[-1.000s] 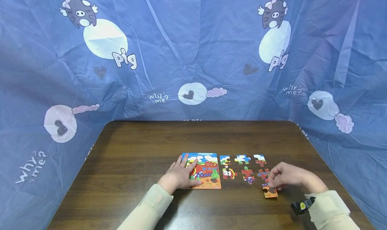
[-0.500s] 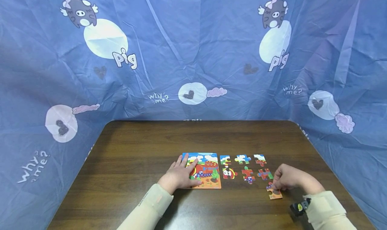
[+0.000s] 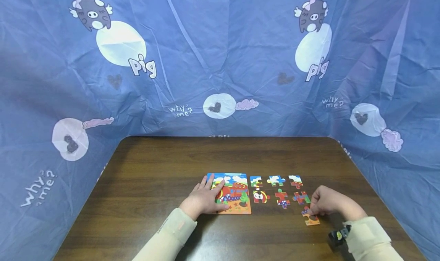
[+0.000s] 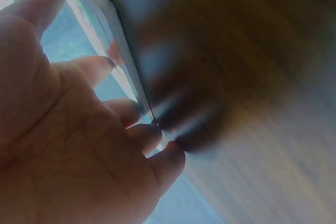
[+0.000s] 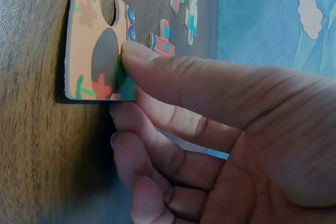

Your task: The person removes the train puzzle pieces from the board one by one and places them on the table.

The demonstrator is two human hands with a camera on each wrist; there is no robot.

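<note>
My left hand (image 3: pixel 204 200) rests with spread fingers on the left part of a train-picture puzzle board (image 3: pixel 242 188), covering some of it. In the left wrist view the fingers of that hand (image 4: pixel 58 129) reach over the thin edge of the board (image 4: pixel 107 17). On the right, my right hand (image 3: pixel 324 202) pinches an orange puzzle piece (image 3: pixel 312 221) between thumb and fingers, low over the table. Up close, this orange puzzle piece (image 5: pixel 86 45) shows flowers and a dark oval. Just behind it lies a red-and-green puzzle piece (image 3: pixel 302 197).
Several loose puzzle pieces lie in two rows right of the board, among them a face piece (image 3: pixel 260 197), a red piece (image 3: pixel 282 197) and a cloud piece (image 3: pixel 275 180). The brown wooden table (image 3: pixel 154 177) ends at a blue patterned cloth (image 3: pixel 192 81).
My right hand has shifted slightly right with the orange puzzle piece, uncovering more of the red-and-green piece behind it. My left hand has stayed on the board.
</note>
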